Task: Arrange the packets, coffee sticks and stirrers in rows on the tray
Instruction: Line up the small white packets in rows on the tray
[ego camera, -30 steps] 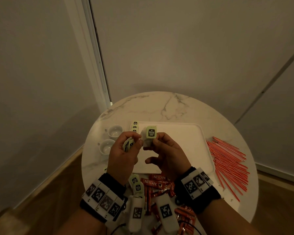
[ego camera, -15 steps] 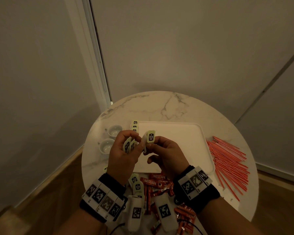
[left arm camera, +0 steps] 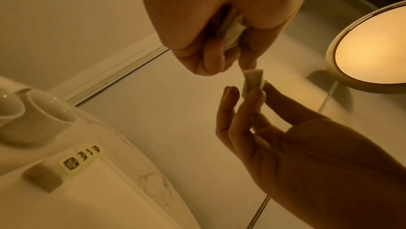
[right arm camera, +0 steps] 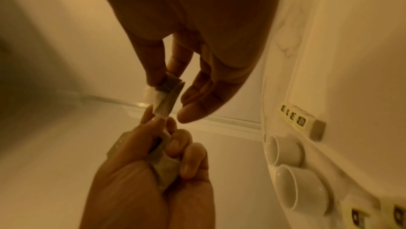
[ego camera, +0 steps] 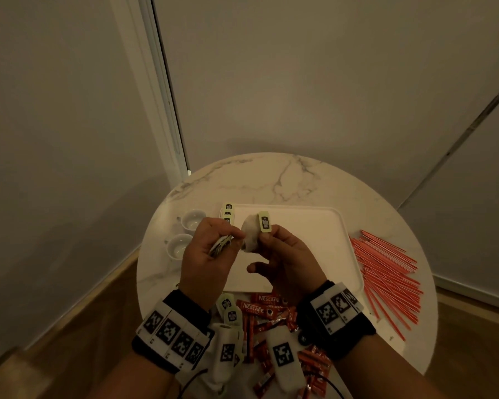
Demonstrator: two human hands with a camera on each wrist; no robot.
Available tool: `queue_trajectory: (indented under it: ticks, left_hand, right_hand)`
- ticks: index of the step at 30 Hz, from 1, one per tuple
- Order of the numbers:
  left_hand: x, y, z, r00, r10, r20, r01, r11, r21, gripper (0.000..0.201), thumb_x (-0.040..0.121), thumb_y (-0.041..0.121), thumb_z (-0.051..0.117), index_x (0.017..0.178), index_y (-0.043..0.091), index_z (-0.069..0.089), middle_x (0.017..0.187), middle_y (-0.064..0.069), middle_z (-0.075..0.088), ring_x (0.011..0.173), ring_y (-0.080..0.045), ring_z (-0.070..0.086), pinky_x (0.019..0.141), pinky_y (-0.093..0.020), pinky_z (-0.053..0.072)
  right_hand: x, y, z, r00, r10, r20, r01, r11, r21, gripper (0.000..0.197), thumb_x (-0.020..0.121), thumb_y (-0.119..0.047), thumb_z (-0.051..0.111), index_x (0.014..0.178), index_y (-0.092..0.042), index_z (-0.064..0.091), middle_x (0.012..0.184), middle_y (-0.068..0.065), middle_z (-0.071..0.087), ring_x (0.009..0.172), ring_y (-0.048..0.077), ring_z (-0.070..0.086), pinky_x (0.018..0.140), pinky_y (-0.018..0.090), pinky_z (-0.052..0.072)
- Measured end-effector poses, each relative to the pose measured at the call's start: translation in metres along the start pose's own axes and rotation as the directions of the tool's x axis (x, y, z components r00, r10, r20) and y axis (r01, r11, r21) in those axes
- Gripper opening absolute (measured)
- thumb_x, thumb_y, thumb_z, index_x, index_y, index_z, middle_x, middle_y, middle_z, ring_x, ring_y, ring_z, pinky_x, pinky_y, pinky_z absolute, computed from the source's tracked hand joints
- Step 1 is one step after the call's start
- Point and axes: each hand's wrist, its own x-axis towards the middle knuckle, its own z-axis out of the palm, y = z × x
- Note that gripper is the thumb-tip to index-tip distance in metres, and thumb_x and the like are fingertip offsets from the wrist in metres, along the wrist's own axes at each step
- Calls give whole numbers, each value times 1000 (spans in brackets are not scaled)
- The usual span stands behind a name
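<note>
Above the tray's (ego camera: 314, 226) left edge, the right hand (ego camera: 288, 254) pinches one green packet (ego camera: 264, 223) while the left hand (ego camera: 208, 254) grips a bundle of packets (ego camera: 221, 245).

I see pale green packets (ego camera: 264, 223) with dark labels; red coffee sticks (ego camera: 254, 308) lettered in white; red-orange stirrers (ego camera: 386, 272); a white tray (ego camera: 314, 226); white cups (ego camera: 192, 221); a white, grey-veined marble bench (ego camera: 271, 180); black-and-white checkered wristbands (ego camera: 170, 332).

Bare tray (ego camera: 306, 240) centre; cups (ego camera: 186, 234) crowding its left.
</note>
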Motion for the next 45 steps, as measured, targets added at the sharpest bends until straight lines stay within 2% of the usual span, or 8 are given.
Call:
queue_trajectory:
  ticks: [5, 11, 19, 28, 33, 38, 41, 45]
  left_hand:
    - [-2, 0, 3, 995, -99, 4, 99, 995, -26, 5, 81, 33, 62, 83, 35, 65, 80, -3, 52, 61, -7, 49, 57, -16, 41]
    - [0, 1, 9, 912, -410, 22, 394, 861, -322, 42, 73, 32, 74, 100, 3, 62, 61, 1, 49, 51, -12, 34, 42, -22, 30]
    - [4, 2, 12, 887, -455, 75, 444, 800, -404, 30, 73, 22, 77, 92, 4, 62, 73, -14, 46, 53, -15, 32, 41, -23, 27]
    - [4, -4, 24, 828, -550, 106, 526, 698, -486, 27, 84, 15, 67, 103, -4, 62, 75, -10, 41, 53, -9, 32, 42, -20, 25]
    - [8, 4, 28, 846, -502, 178, 530, 755, -386, 27, 81, 20, 72, 102, 4, 71, 61, -4, 36, 52, -12, 30, 44, -23, 27]
    - [12, 8, 29, 888, -446, 110, 454, 817, -356, 22, 82, 25, 67, 95, 7, 74, 64, -24, 41, 50, -15, 31, 42, -23, 28]
    - [10, 7, 30, 894, -434, 112, 448, 858, -253, 16, 92, 15, 60, 90, 5, 72, 57, -24, 44, 47, -17, 34, 41, -23, 31]
    - [7, 9, 28, 912, -386, 140, 405, 900, -159, 21, 93, 13, 59, 75, 8, 68, 52, -8, 43, 46, -15, 35, 43, -25, 31]
  right_hand:
    - [3, 0, -3, 994, -111, -19, 110, 992, -61, 9, 83, -11, 61, 89, -10, 68, 92, 16, 66, 87, 26, 64, 66, 38, 56]
    - [3, 0, -5, 987, -160, 17, 160, 960, -229, 26, 84, -7, 61, 110, 0, 62, 99, 17, 66, 88, 27, 64, 72, 37, 55]
    - [3, -1, -9, 962, -265, 58, 262, 850, -458, 24, 85, 7, 63, 106, -5, 65, 87, 8, 69, 74, 21, 63, 71, 33, 54]
    - [6, -7, -24, 936, -341, 82, 256, 506, -824, 13, 81, 0, 68, 93, -4, 64, 88, 7, 66, 73, 10, 63, 69, 31, 54]
    - [5, -19, -27, 927, -331, 175, 308, 406, -861, 23, 82, -3, 66, 101, -14, 65, 95, 2, 61, 81, 15, 62, 72, 35, 56]
    - [2, -30, -22, 918, -397, 0, 280, 649, -707, 32, 75, -38, 62, 95, -13, 60, 101, 6, 61, 89, 18, 61, 71, 39, 53]
    - [4, -34, -19, 875, -483, 20, 313, 536, -784, 27, 82, -41, 55, 85, -14, 60, 94, 2, 58, 87, 20, 58, 70, 40, 52]
    - [6, -41, -16, 849, -514, 124, 333, 337, -880, 10, 89, -15, 63, 80, -15, 60, 96, -2, 55, 87, 6, 53, 64, 20, 47]
